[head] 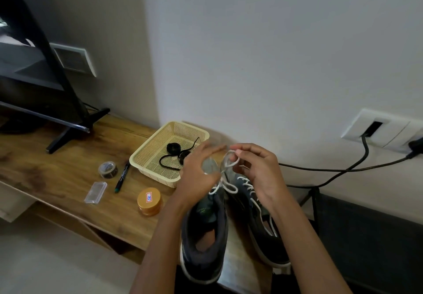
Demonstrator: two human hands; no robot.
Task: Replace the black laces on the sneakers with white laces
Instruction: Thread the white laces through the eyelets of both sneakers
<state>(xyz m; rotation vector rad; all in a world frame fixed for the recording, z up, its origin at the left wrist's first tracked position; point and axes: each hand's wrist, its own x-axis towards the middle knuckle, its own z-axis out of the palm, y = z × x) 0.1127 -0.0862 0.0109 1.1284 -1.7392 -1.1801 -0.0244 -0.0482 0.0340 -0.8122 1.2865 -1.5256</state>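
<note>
We see a cream basket (150, 148) on the table (57, 174); left of it, a tape roll (108, 169), pen (122, 176), clear box (95, 192) and orange jar (150, 201).

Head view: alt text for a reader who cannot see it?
A right hand pinches a white lace loop above two dark sneakers on a wooden table, the blurred left hand beside it. Black laces lie in a cream basket behind.

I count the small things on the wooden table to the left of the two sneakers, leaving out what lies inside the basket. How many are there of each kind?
Plastic basket: 1
Tape roll: 1
Marker pen: 1
Clear plastic case: 1
Orange-lidded jar: 1
Total: 5
</note>
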